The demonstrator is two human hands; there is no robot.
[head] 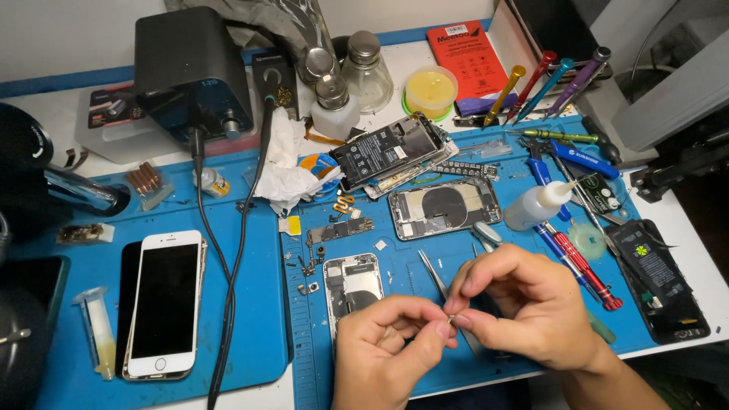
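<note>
- a white phone (163,304) lies face up on the blue mat (250,319) at 9 o'clock of the hands.
- the left hand (387,345) and right hand (516,304) meet fingertip to fingertip, both pinching one tiny part (450,320).
- an opened phone shell (351,285) lies at 11 o'clock.
- red screwdriver (585,269) at 2 o'clock.

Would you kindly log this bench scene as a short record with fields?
Setting: blue work mat on a white bench, seen from above
Left hand: fingertips pinch a tiny part, too small to identify
Right hand: fingertips meet the left hand's on the same part
Under the hands: tweezers, open phone shell
Left of mat: white phone face up, syringe
Centre: second opened phone, battery
Right: screwdrivers, squeeze bottle
Back: soldering station, glass bottles
</note>
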